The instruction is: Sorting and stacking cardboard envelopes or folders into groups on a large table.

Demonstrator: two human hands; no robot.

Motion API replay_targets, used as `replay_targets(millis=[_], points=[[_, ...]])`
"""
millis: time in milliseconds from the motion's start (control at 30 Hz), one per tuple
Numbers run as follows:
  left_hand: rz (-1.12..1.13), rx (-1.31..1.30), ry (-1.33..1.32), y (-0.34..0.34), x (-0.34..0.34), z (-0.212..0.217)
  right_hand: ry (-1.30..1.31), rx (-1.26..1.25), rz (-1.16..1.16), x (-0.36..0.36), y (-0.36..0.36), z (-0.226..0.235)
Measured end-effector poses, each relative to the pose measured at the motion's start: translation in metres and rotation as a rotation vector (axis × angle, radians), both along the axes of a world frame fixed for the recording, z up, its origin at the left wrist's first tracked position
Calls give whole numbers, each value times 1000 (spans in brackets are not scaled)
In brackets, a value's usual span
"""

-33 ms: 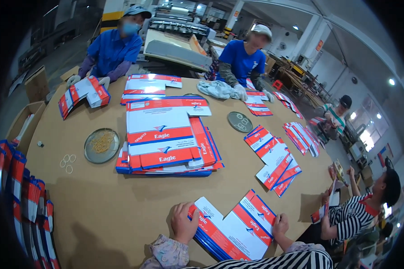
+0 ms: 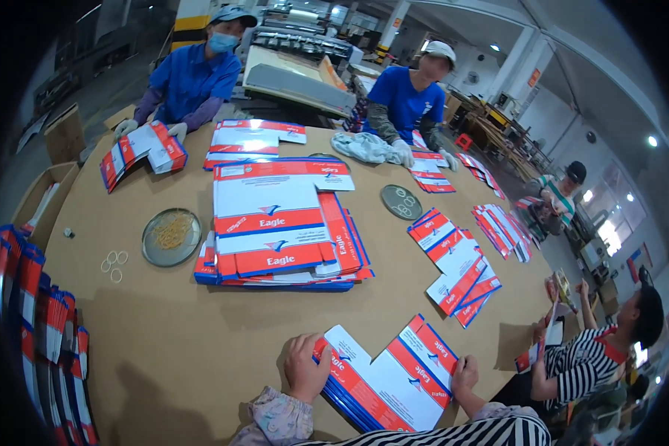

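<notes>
A stack of flat, folded carton blanks (image 2: 394,375), red, white and blue, lies at the table's near edge in front of me. My left hand (image 2: 307,368) grips its left side, the fingers curled over the edge. At the right edge, my right hand (image 2: 464,377) is closed round the stack's side, its thumb near the top. The blanks sit slightly fanned at the lower left, so several layered blue edges show. Beyond them, in the middle of the table, stands a taller pile of the same carton blanks (image 2: 271,215).
Left of the pile, a round dish (image 2: 150,253) holds rubber bands; loose rubber bands (image 2: 116,276) lie beside it. Another dish (image 2: 401,212) sits right of it. More blanks (image 2: 453,260) lie at right, bundles (image 2: 52,327) at lower left. Co-workers (image 2: 412,100) stand around the table.
The whole view has shifted very slightly. Both my hands keep their hold on the carton blanks, which stay in place.
</notes>
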State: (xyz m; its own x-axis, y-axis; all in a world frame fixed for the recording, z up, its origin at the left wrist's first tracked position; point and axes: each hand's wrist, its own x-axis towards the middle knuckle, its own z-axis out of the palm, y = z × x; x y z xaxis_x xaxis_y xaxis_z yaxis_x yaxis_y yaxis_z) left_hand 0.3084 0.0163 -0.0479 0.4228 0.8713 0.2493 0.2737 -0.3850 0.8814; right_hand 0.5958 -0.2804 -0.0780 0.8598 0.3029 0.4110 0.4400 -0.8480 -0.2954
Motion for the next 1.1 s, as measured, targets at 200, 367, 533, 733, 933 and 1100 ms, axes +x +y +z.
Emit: replay_targets(millis=[200,367,533,733,933,1100], points=[[-18,32,-41,-2,4,6,32,-22,-9,3,-11,0],[-9,-5,-22,-3,-3,4,16,-28,37,8,-10,-7],[-24,-13,4,-3,-2,6,11,-34,18,6,-9,-3],[-23,-6,-10,-1,1,2,-3,-20,30,4,-7,-3],[-13,-16,-8,-2,1,3,15,-18,25,3,-7,-1],[7,-8,-34,-2,2,4,10,-30,4,2,-6,-1]])
